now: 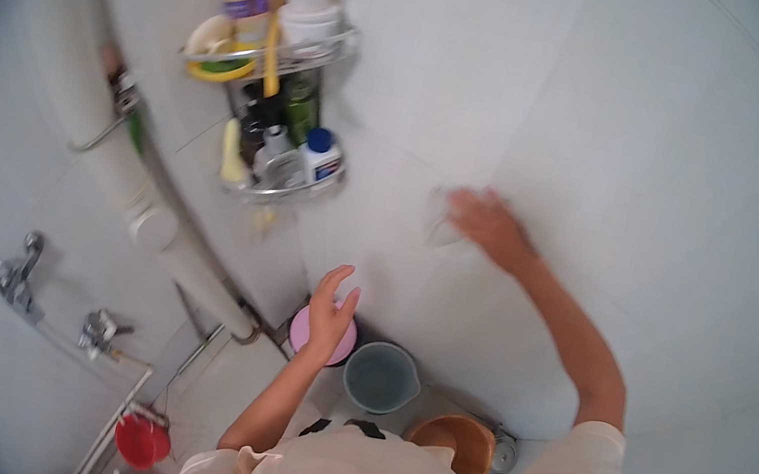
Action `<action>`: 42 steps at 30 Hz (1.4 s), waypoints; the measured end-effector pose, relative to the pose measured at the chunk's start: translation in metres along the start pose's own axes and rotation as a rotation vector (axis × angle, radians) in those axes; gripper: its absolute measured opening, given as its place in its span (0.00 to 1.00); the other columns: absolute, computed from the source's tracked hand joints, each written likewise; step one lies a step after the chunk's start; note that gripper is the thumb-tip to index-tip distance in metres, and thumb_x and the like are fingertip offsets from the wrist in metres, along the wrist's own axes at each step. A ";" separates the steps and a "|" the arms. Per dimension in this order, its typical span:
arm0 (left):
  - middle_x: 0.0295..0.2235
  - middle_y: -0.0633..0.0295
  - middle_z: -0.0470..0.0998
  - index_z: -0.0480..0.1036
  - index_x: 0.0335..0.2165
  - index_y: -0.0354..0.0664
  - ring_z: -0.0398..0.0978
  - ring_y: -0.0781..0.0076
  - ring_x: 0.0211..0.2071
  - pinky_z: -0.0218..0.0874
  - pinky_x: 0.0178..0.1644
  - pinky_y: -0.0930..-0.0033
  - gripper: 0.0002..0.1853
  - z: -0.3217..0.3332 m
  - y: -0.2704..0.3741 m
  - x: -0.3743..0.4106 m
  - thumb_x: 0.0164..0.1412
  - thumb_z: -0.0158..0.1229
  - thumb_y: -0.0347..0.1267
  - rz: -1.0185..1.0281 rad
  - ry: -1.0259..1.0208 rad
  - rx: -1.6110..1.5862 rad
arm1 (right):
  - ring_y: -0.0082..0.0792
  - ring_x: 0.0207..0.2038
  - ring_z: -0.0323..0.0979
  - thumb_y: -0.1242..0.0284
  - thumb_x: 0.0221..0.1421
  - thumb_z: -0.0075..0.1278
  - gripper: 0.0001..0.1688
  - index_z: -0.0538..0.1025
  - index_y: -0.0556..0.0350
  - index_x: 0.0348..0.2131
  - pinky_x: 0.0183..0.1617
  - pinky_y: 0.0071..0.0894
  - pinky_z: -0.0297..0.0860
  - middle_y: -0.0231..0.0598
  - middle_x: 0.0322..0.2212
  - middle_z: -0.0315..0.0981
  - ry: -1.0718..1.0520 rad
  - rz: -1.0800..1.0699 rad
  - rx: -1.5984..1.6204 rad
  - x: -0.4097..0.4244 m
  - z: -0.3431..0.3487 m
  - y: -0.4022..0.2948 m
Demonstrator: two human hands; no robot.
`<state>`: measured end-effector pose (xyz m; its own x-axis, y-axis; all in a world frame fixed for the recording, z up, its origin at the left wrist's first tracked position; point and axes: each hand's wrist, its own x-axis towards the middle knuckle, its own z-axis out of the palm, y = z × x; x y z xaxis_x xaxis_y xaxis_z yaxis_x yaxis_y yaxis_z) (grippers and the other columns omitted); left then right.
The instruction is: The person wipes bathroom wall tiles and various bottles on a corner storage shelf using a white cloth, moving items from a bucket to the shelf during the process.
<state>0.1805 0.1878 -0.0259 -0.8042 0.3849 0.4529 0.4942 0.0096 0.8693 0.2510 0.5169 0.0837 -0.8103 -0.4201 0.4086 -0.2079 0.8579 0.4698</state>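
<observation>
My right hand (488, 227) is raised at the pale wall (613, 164), its fingers blurred. Beside its fingertips a thin, faint looped outline shows on the wall; what it is, I cannot tell. Whether the palm touches the wall or covers something is unclear. Lower and to the left, my left hand (331, 311) hangs in the air with thumb and fingers apart, holding nothing. Under it, partly covered, is a round pink lid or basin (298, 329). Just right of that a grey-blue bucket (382, 378) stands on the floor.
A metal corner shelf (273, 192) holds bottles and tubs at upper left. A thick white pipe (182, 255) runs down the corner. Left are a shower head (32, 244), a tap (98, 332) and a red basin (142, 440). An orange-brown bucket (476, 444) stands near my body.
</observation>
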 end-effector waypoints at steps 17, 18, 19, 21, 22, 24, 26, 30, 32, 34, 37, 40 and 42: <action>0.40 0.59 0.78 0.73 0.44 0.35 0.75 0.70 0.43 0.64 0.49 0.71 0.13 -0.088 -0.035 -0.063 0.59 0.55 0.25 -0.296 0.245 -0.005 | 0.39 0.63 0.54 0.74 0.54 0.41 0.28 0.65 0.55 0.56 0.67 0.56 0.45 0.41 0.58 0.61 -0.266 -0.212 -0.009 0.095 0.126 -0.042; 0.40 0.59 0.79 0.73 0.43 0.35 0.75 0.70 0.43 0.64 0.49 0.71 0.12 -0.096 -0.033 -0.069 0.59 0.55 0.25 -0.337 0.260 -0.018 | 0.38 0.63 0.54 0.75 0.54 0.42 0.27 0.66 0.54 0.55 0.66 0.56 0.46 0.38 0.58 0.61 -0.132 -0.135 -0.040 0.113 0.106 -0.042; 0.39 0.59 0.79 0.74 0.43 0.35 0.75 0.71 0.43 0.64 0.49 0.71 0.12 -0.102 -0.029 -0.069 0.59 0.55 0.25 -0.329 0.270 0.009 | 0.37 0.63 0.54 0.75 0.53 0.42 0.27 0.68 0.52 0.54 0.66 0.56 0.46 0.35 0.58 0.62 0.003 -0.059 -0.072 0.144 0.072 -0.035; 0.38 0.59 0.79 0.74 0.42 0.34 0.75 0.71 0.42 0.64 0.49 0.71 0.11 -0.100 -0.024 -0.058 0.59 0.55 0.25 -0.294 0.269 0.028 | 0.36 0.63 0.54 0.76 0.53 0.43 0.27 0.68 0.52 0.54 0.66 0.56 0.47 0.31 0.58 0.62 0.180 0.114 -0.175 0.185 0.005 -0.009; 0.38 0.59 0.79 0.74 0.42 0.34 0.75 0.71 0.42 0.64 0.48 0.71 0.11 -0.097 -0.022 -0.050 0.59 0.56 0.25 -0.267 0.242 0.050 | 0.36 0.64 0.53 0.76 0.53 0.42 0.28 0.68 0.52 0.55 0.66 0.56 0.47 0.31 0.59 0.61 0.245 0.133 -0.157 0.195 -0.014 0.000; 0.38 0.59 0.79 0.74 0.42 0.34 0.75 0.71 0.41 0.65 0.48 0.70 0.12 -0.089 -0.021 -0.036 0.58 0.56 0.25 -0.212 0.182 0.093 | 0.35 0.65 0.52 0.76 0.53 0.41 0.28 0.67 0.52 0.56 0.65 0.55 0.47 0.29 0.61 0.58 0.373 0.176 -0.125 0.202 -0.035 0.010; 0.39 0.57 0.79 0.74 0.42 0.35 0.75 0.69 0.42 0.64 0.48 0.70 0.13 -0.080 -0.018 -0.022 0.57 0.57 0.25 -0.151 0.128 0.112 | 0.37 0.64 0.53 0.76 0.52 0.42 0.29 0.66 0.53 0.56 0.66 0.54 0.47 0.37 0.60 0.58 0.211 0.052 -0.129 0.185 -0.004 -0.002; 0.45 0.51 0.75 0.70 0.49 0.38 0.72 0.54 0.48 0.62 0.52 0.63 0.23 -0.071 0.007 0.011 0.53 0.60 0.27 -0.085 -0.049 0.074 | 0.38 0.49 0.67 0.76 0.52 0.44 0.18 0.73 0.54 0.44 0.56 0.45 0.61 0.38 0.43 0.72 -0.092 -0.283 0.157 0.127 0.081 -0.041; 0.52 0.50 0.69 0.64 0.54 0.39 0.67 0.52 0.53 0.59 0.56 0.60 0.32 -0.071 0.015 0.033 0.49 0.64 0.28 0.098 -0.078 0.142 | 0.37 0.50 0.68 0.77 0.49 0.49 0.20 0.73 0.54 0.45 0.56 0.44 0.61 0.36 0.44 0.73 -0.258 -0.034 0.370 0.132 0.067 -0.058; 0.56 0.48 0.63 0.61 0.56 0.41 0.62 0.51 0.57 0.54 0.60 0.59 0.39 -0.064 0.026 0.066 0.45 0.67 0.30 0.240 -0.037 0.273 | 0.35 0.46 0.69 0.78 0.47 0.53 0.23 0.72 0.53 0.46 0.50 0.38 0.64 0.36 0.42 0.74 -0.241 0.106 0.718 0.126 0.065 -0.056; 0.48 0.48 0.71 0.65 0.52 0.40 0.69 0.52 0.51 0.60 0.55 0.60 0.35 -0.061 0.030 0.109 0.43 0.68 0.29 0.444 -0.038 0.347 | 0.33 0.45 0.69 0.78 0.52 0.51 0.22 0.71 0.53 0.48 0.49 0.33 0.64 0.36 0.41 0.73 -0.362 0.116 1.318 0.146 0.013 -0.058; 0.38 0.49 0.77 0.67 0.46 0.39 0.75 0.53 0.43 0.65 0.47 0.62 0.30 -0.046 0.023 0.139 0.42 0.68 0.28 -0.032 -0.436 0.087 | 0.30 0.47 0.67 0.75 0.57 0.48 0.23 0.68 0.51 0.53 0.51 0.30 0.62 0.34 0.46 0.70 -0.447 0.486 1.506 0.141 -0.025 -0.048; 0.33 0.50 0.78 0.67 0.43 0.38 0.76 0.51 0.39 0.65 0.43 0.62 0.27 -0.030 0.024 0.139 0.42 0.67 0.28 -0.041 -0.257 -0.050 | 0.31 0.49 0.66 0.72 0.58 0.48 0.25 0.66 0.50 0.56 0.52 0.29 0.62 0.33 0.50 0.66 -0.019 0.699 1.403 0.127 -0.035 -0.059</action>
<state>0.0710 0.2136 0.0640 -0.7093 0.6074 0.3577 0.4411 -0.0134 0.8974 0.1789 0.4027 0.1354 -0.9647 0.1573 0.2113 -0.1183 0.4580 -0.8810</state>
